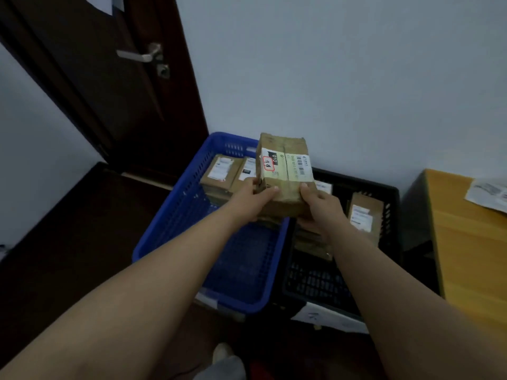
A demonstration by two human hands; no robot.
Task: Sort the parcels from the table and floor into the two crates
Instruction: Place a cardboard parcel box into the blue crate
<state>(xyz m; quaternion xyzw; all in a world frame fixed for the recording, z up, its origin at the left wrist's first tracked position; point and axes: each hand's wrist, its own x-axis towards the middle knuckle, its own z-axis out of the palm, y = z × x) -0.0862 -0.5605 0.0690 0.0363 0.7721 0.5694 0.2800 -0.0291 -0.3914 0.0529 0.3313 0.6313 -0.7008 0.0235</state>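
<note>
I hold a brown cardboard parcel (285, 171) with a white label and a red-marked sticker, up above the seam between the two crates. My left hand (253, 197) grips its lower left corner and my right hand (319, 204) grips its lower right corner. The blue crate (175, 215) stands on the floor at the left with two labelled parcels (220, 172) at its far end. The black crate (389, 193) stands beside it on the right and holds several parcels (363, 215).
A wooden table (466, 242) with a white flat mailer (488, 196) stands at the right. A dark door (109, 78) is behind at the left, a white wall behind the crates. White papers (326, 316) lie on the floor by the crates' front. The floor is dark.
</note>
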